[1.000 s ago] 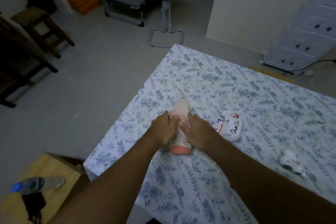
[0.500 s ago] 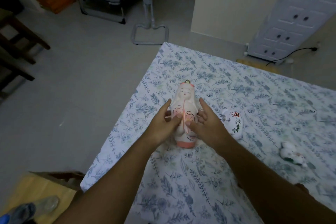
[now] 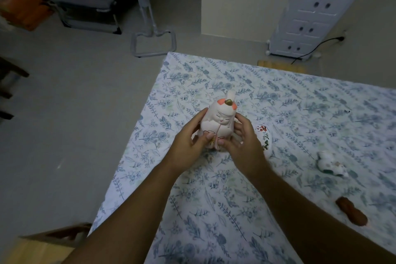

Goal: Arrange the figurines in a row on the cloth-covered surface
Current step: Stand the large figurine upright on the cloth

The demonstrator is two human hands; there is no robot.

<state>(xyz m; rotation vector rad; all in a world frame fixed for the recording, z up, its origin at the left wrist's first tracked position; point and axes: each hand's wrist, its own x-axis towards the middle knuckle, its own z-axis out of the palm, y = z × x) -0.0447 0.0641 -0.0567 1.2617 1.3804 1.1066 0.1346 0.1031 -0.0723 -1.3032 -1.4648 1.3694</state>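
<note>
A tall white doll figurine point(image 3: 218, 120) with orange trim and a painted face stands upright on the floral cloth point(image 3: 289, 103). My left hand point(image 3: 186, 143) clasps its left side and my right hand point(image 3: 244, 143) its right side, thumbs meeting on its front. Just right of my right hand lies a round white figurine point(image 3: 265, 137) with red and green flowers, partly hidden by the hand. A small white animal figurine point(image 3: 330, 164) lies on its side further right. A brown figurine point(image 3: 351, 213) lies near the right front.
The cloth's left edge and far corner point(image 3: 169, 55) drop to a grey floor. A metal stand base point(image 3: 153, 43) sits just beyond the corner. A white drawer unit point(image 3: 308, 13) and cable stand at the back right. A wooden box point(image 3: 51, 240) is at the lower left.
The doll figurine went from lying flat under both hands to standing upright, tilted up between them. Both hands stayed on its sides. The view shifted, bringing the brown figurine into sight.
</note>
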